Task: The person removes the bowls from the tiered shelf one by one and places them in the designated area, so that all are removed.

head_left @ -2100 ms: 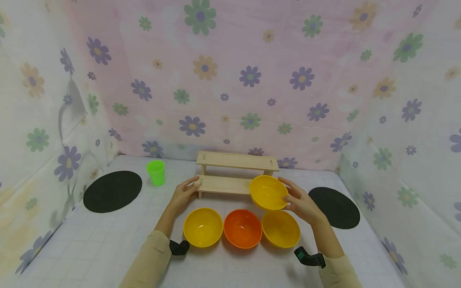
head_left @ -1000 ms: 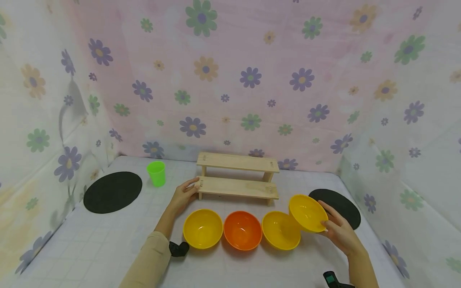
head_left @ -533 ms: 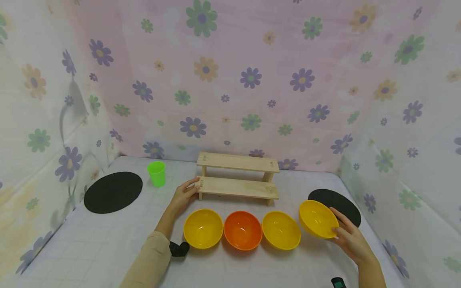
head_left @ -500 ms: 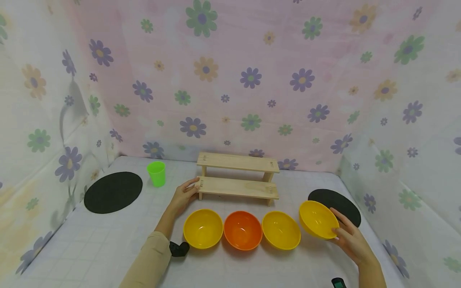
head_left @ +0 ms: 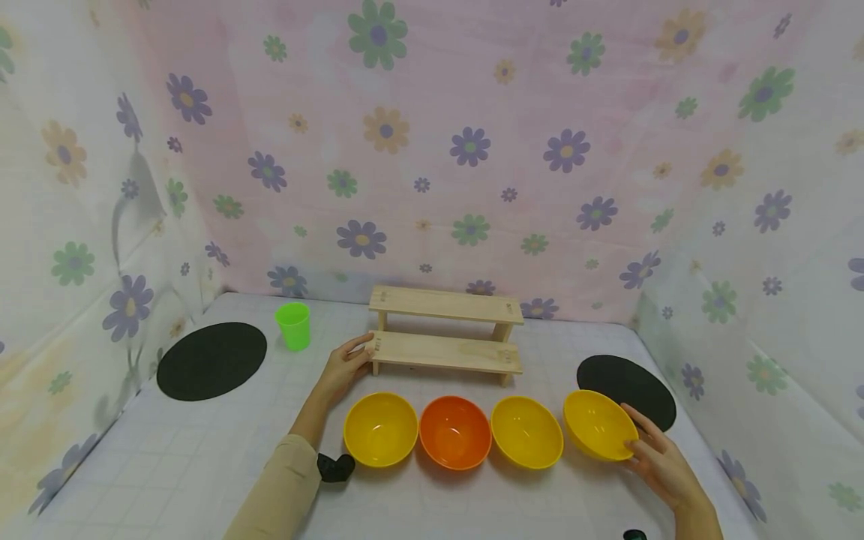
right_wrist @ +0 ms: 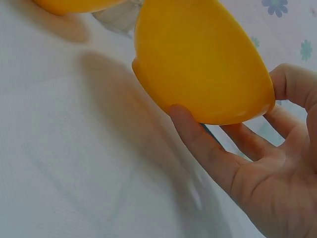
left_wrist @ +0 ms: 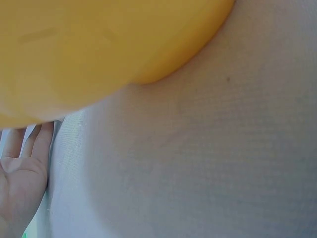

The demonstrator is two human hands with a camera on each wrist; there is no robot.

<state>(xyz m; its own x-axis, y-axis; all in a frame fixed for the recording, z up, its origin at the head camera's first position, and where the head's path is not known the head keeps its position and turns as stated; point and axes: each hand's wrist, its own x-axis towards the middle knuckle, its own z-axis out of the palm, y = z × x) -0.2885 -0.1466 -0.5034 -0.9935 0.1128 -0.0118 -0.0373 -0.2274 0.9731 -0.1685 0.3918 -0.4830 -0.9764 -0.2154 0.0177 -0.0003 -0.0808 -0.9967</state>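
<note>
My right hand [head_left: 664, 466] grips a yellow bowl [head_left: 599, 425] by its right rim, at the right end of a row of bowls. In the right wrist view, the held bowl [right_wrist: 203, 64] is tilted, with a shadow on the cloth below. Left of it sit a yellow bowl [head_left: 526, 433], an orange bowl [head_left: 455, 433] and another yellow bowl [head_left: 381, 430]. My left hand [head_left: 343, 371] holds the left end of the wooden two-step stand [head_left: 445, 351]. In the left wrist view, a yellow bowl [left_wrist: 99, 49] hides the fingertips of that hand [left_wrist: 22, 183].
A bright green cup [head_left: 293, 327] stands left of the stand. Black oval mats lie at the far left [head_left: 212, 361] and right [head_left: 628, 388], the right one just behind the held bowl. Flowered cloth walls [head_left: 432, 150] enclose the back and sides.
My right hand has carried its yellow bowl from in front of the stand's right end, rightward and down, to beside the row. My left hand has stayed at the stand.
</note>
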